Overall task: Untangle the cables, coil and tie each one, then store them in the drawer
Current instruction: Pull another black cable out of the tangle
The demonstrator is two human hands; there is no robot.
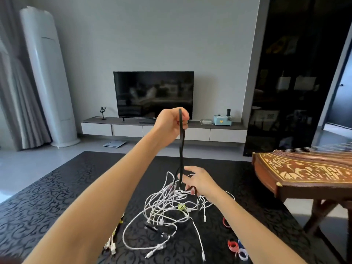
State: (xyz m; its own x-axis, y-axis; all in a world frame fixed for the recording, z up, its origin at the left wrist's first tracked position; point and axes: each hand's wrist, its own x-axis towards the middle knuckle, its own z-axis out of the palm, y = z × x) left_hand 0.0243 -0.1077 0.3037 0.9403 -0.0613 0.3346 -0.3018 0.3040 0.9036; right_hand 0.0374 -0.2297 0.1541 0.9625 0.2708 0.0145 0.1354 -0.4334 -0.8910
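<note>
A flat black cable [182,147] hangs taut from my raised left hand [170,123], which grips its upper end. Its lower part runs down into a tangle of white cables [167,208] heaped on the black patterned surface [57,197]. My right hand [198,181] is at the top of the heap, fingers curled round the black cable where it leaves the tangle. A small green tie [182,207] sits inside the pile. A coiled white cable with a yellow tie [114,239] lies to the left under my forearm.
Red, blue and white strap ties [237,248] lie at the lower right, another red one [225,221] above them. A wooden stringed instrument [304,172] on a stand is at the right. A TV [153,95] stands on a low drawer cabinet [226,135] against the far wall.
</note>
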